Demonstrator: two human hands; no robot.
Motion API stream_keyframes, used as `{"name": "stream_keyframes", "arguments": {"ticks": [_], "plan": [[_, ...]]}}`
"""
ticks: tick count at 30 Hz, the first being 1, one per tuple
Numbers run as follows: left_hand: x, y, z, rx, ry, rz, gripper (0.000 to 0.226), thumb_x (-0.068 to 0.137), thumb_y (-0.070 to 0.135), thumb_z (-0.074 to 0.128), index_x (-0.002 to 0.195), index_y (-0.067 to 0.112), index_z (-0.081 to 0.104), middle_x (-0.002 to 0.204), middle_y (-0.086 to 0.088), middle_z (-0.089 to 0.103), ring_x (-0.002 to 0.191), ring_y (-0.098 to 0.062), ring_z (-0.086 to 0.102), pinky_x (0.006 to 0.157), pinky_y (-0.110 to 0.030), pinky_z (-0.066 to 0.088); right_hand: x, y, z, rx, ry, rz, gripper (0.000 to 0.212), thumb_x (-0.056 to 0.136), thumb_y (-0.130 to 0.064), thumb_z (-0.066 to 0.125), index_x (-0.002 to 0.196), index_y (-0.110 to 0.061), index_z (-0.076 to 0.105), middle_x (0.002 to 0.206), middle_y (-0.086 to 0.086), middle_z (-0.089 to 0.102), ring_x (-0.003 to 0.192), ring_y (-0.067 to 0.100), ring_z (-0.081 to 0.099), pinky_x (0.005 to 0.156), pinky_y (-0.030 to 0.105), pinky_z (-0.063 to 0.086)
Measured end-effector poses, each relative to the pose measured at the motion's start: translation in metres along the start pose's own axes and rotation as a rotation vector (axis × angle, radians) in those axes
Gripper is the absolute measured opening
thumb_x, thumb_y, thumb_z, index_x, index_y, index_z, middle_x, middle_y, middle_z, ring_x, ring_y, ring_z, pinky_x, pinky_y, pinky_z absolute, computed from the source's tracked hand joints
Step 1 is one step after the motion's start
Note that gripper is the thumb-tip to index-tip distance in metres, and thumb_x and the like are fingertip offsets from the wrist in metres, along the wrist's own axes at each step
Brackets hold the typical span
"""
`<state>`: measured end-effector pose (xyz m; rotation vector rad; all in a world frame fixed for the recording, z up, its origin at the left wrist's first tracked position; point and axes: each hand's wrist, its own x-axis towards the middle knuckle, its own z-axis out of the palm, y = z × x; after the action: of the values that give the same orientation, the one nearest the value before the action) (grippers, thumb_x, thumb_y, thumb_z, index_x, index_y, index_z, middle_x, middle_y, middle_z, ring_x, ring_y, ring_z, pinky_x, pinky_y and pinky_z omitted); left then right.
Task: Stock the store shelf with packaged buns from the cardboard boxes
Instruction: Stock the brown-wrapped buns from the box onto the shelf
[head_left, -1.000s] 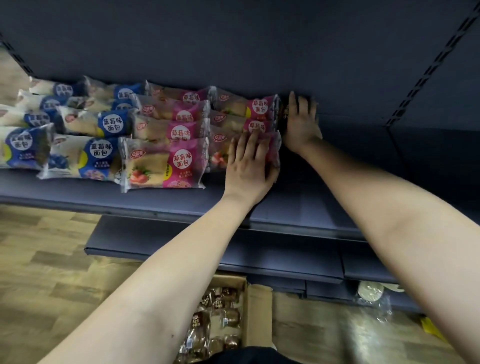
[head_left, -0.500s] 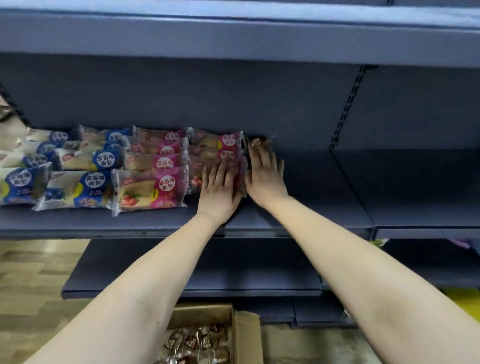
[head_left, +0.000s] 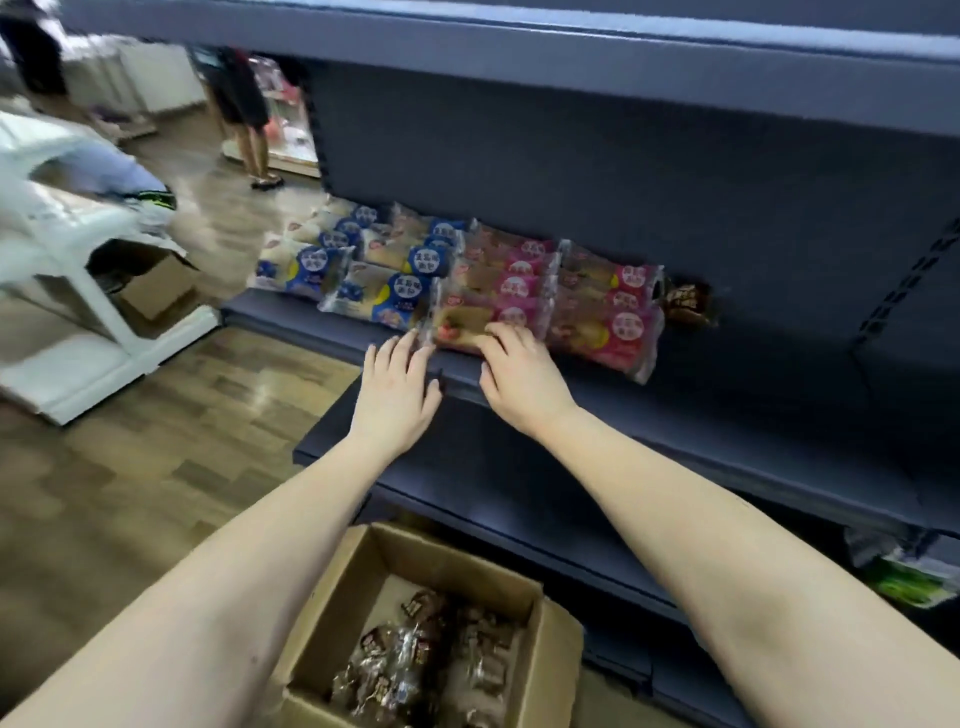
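Blue-labelled bun packs (head_left: 389, 301) and pink-labelled bun packs (head_left: 602, 317) lie in rows on the dark shelf (head_left: 727, 410). One brown bun pack (head_left: 685, 301) stands at the right end of the pink rows. My left hand (head_left: 395, 389) lies with straight fingers at the shelf's front edge, fingertips by the corner of the front pink pack (head_left: 467, 322). My right hand (head_left: 519, 374) rests on that pack's front edge, fingers slightly bent. An open cardboard box (head_left: 441, 571) with several brown bun packs (head_left: 415, 660) sits on the floor below.
A lower shelf (head_left: 467, 483) juts out under my arms. A white stand (head_left: 78, 312) with a cardboard box (head_left: 156, 291) under it is at the left. A person's legs (head_left: 249, 130) stand far back. A green packet (head_left: 914, 587) lies low right.
Both hands have drawn back from the right end of the pink rows to the shelf's front edge at the front pink pack. The view has swung left and pulled back, showing the brown pack.
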<state>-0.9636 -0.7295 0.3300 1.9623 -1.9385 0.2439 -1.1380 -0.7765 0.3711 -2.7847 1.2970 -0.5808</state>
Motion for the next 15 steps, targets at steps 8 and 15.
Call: {"name": "stream_keyframes", "arguments": {"ticks": [8,15], "plan": [[-0.103,-0.085,0.004,0.102,-0.178,-0.261,0.060,0.090,0.029,0.052,0.144,0.008,0.035,0.151,-0.019,0.029,0.132,-0.037,0.035,0.112,-0.046,0.029,0.002,-0.104,0.078,0.115,-0.232,-0.251,0.043,0.094,-0.020,0.049,0.135,-0.009,0.049,0.143,0.015,0.041,0.128,0.035,0.040,0.103,0.044,0.035],[-0.197,-0.098,0.044,0.101,-0.751,-0.437,0.068,0.093,0.039,0.047,0.150,0.016,0.017,0.158,-0.014,0.003,0.142,-0.038,0.013,0.116,-0.043,0.017,-0.038,-0.129,0.148,0.034,-0.561,-0.165,0.049,0.095,-0.025,0.043,0.142,-0.017,0.033,0.151,0.010,0.024,0.131,0.034,0.031,0.105,0.043,0.032]]}}
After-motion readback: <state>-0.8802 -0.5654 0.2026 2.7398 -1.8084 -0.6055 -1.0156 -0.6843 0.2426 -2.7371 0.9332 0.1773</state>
